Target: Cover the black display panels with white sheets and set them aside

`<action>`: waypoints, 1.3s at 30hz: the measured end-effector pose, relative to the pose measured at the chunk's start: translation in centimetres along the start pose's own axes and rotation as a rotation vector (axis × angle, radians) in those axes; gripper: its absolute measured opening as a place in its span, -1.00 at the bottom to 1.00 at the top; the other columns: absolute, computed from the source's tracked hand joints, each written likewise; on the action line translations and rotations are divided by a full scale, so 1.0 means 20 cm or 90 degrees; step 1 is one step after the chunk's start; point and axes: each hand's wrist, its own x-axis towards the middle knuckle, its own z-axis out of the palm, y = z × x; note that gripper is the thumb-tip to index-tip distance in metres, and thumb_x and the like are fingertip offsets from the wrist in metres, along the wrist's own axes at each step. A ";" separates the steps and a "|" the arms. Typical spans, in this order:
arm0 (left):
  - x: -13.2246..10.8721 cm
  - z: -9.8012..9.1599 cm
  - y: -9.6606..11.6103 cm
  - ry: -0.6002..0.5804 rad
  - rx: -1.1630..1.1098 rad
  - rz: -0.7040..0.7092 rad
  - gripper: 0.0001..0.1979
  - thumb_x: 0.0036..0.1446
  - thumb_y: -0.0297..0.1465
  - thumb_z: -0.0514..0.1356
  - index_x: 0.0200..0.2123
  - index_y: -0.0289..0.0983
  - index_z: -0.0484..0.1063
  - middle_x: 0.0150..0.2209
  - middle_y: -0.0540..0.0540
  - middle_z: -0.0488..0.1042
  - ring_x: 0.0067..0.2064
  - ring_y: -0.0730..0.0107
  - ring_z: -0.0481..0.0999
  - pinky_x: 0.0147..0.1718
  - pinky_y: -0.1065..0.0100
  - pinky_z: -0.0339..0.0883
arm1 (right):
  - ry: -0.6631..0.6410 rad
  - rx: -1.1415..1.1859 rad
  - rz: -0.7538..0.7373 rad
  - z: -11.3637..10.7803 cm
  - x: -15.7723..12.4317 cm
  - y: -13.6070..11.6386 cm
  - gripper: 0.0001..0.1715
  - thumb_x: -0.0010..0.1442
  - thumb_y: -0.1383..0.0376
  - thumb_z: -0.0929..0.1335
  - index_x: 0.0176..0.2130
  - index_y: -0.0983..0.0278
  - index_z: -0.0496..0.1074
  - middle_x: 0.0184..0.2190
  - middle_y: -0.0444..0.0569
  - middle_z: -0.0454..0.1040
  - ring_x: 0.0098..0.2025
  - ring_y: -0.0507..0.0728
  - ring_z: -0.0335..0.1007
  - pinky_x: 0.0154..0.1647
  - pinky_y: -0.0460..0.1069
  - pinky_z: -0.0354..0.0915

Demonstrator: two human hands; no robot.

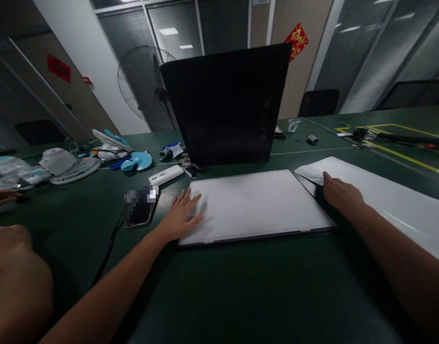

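Note:
A flat white panel (255, 205) lies on the green table (241, 296) in front of me. My left hand (180, 215) rests open and flat on its left edge, fingers spread. My right hand (339, 193) is at the panel's right edge, fingers curled down where a large white sheet (384, 200) meets a dark strip; what it grips is hidden. An upright black panel (226, 102) stands just behind the white one.
A phone (140, 208) with a cable lies left of my left hand, a white power bank (166, 175) behind it. Fan parts (74, 167) and blue blades (137, 161) clutter the far left. Another person's arm (11, 267) is at the left edge. Tools (402, 138) lie far right.

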 end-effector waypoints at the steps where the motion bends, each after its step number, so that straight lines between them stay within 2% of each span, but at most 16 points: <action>1: -0.02 -0.02 0.03 -0.014 0.005 0.055 -0.18 0.35 0.15 0.11 0.51 -0.13 0.16 0.58 -0.27 -0.09 0.56 -0.32 -0.12 0.43 -0.41 -0.12 | 0.002 -0.002 -0.003 -0.01 -0.01 0.00 -0.30 0.50 0.34 -0.01 0.50 0.52 0.02 0.15 0.55 0.43 0.11 0.43 0.53 -0.03 0.17 0.30; 5: -0.08 -0.10 0.15 -0.068 0.015 0.254 -0.03 0.17 0.25 0.26 0.52 0.04 0.12 0.59 -0.15 -0.08 0.56 -0.34 -0.09 0.43 -0.50 -0.22 | 0.022 -0.017 -0.023 -0.02 -0.03 0.00 -0.28 0.48 0.36 0.02 0.51 0.53 -0.03 0.23 0.63 0.33 0.04 0.42 0.57 -0.07 0.15 0.32; 8: -0.10 -0.11 0.22 -0.081 0.016 0.301 0.04 0.06 0.23 0.37 0.51 0.04 0.15 0.58 -0.16 -0.03 0.55 -0.40 -0.06 0.41 -0.54 -0.19 | 0.026 -0.034 -0.051 -0.02 -0.03 0.01 -0.27 0.46 0.39 0.05 0.52 0.53 -0.03 0.32 0.67 0.22 0.05 0.41 0.58 -0.02 0.17 0.36; 13: -0.09 -0.07 0.27 -0.094 0.003 0.291 -0.27 0.23 -0.01 0.36 0.41 -0.02 0.35 0.50 -0.17 0.21 0.51 -0.17 0.18 0.42 -0.37 0.05 | 0.015 -0.056 -0.110 0.02 0.00 0.00 -0.26 0.44 0.40 0.08 0.51 0.54 0.01 0.39 0.70 0.12 -0.01 0.40 0.61 0.04 0.23 0.41; 16: -0.08 -0.06 0.27 -0.089 -0.010 0.290 -0.33 0.25 -0.04 0.36 0.37 -0.04 0.40 0.47 -0.16 0.27 0.49 -0.14 0.22 0.42 -0.35 0.10 | 0.007 -0.079 -0.153 0.04 0.01 -0.01 -0.30 0.42 0.40 0.09 0.46 0.54 0.13 0.35 0.67 0.20 -0.05 0.42 0.62 0.00 0.27 0.44; 20: -0.08 -0.07 0.27 -0.086 -0.014 0.285 -0.34 0.23 -0.04 0.37 0.35 -0.03 0.43 0.46 -0.15 0.29 0.48 -0.15 0.24 0.41 -0.36 0.12 | 0.020 -0.093 -0.163 0.05 0.01 -0.02 -0.34 0.42 0.39 0.12 0.42 0.54 0.18 0.24 0.58 0.37 -0.08 0.40 0.62 -0.05 0.24 0.46; 23: -0.08 -0.07 0.27 -0.082 -0.009 0.291 -0.35 0.24 -0.02 0.36 0.34 -0.03 0.44 0.45 -0.14 0.31 0.47 -0.14 0.26 0.40 -0.34 0.15 | 0.019 -0.097 -0.148 0.01 0.00 -0.02 -0.41 0.42 0.38 0.14 0.33 0.51 0.31 0.09 0.47 0.52 -0.10 0.39 0.61 -0.10 0.20 0.44; 27: -0.08 -0.06 0.26 -0.070 0.004 0.306 -0.39 0.26 -0.01 0.34 0.32 -0.03 0.47 0.43 -0.14 0.35 0.45 -0.11 0.31 0.37 -0.30 0.23 | 0.008 -0.077 -0.088 -0.07 -0.02 -0.03 -0.58 0.38 0.38 0.22 0.07 0.44 0.55 -0.09 0.40 0.59 -0.12 0.38 0.59 -0.15 0.15 0.38; 35: -0.09 -0.07 0.27 -0.053 0.002 0.307 -0.45 0.28 -0.02 0.34 0.27 -0.03 0.53 0.38 -0.13 0.41 0.41 -0.12 0.38 0.33 -0.30 0.32 | 0.058 -0.026 0.043 -0.21 -0.08 -0.10 -0.61 0.38 0.29 0.27 -0.07 0.41 0.64 -0.12 0.41 0.59 -0.11 0.41 0.58 -0.22 0.13 0.32; 39: -0.09 -0.06 0.26 -0.044 -0.007 0.309 -0.46 0.28 -0.04 0.34 0.27 -0.04 0.53 0.38 -0.14 0.42 0.40 -0.12 0.39 0.33 -0.30 0.32 | 0.106 -0.007 0.059 -0.26 -0.14 -0.16 -0.52 0.46 0.16 0.20 -0.03 0.31 0.64 -0.13 0.35 0.61 -0.14 0.40 0.57 -0.19 0.17 0.34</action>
